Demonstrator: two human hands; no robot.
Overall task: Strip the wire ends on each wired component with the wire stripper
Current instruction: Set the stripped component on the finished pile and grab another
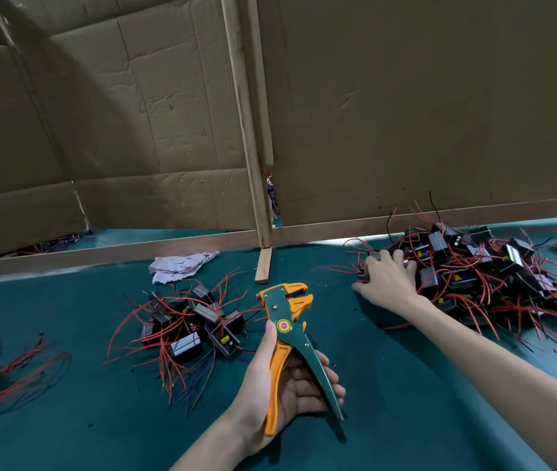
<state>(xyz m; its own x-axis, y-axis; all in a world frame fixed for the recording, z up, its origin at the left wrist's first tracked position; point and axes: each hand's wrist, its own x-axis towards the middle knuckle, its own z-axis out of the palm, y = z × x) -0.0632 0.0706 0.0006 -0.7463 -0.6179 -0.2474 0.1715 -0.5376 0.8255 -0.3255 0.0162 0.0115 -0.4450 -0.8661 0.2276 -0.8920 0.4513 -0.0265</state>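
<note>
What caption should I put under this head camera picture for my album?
Left hand holds the wire stripper while the right hand grabs a wired part from the big pile.

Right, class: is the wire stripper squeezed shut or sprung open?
Open. The wire stripper has handles splayed apart in the left hand, and a gap shows between its orange jaws; no wire sits there.

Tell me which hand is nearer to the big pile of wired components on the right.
Right. The right hand touches the left edge of the pile; the left hand holds the wire stripper well apart from it, nearer the person.
</note>
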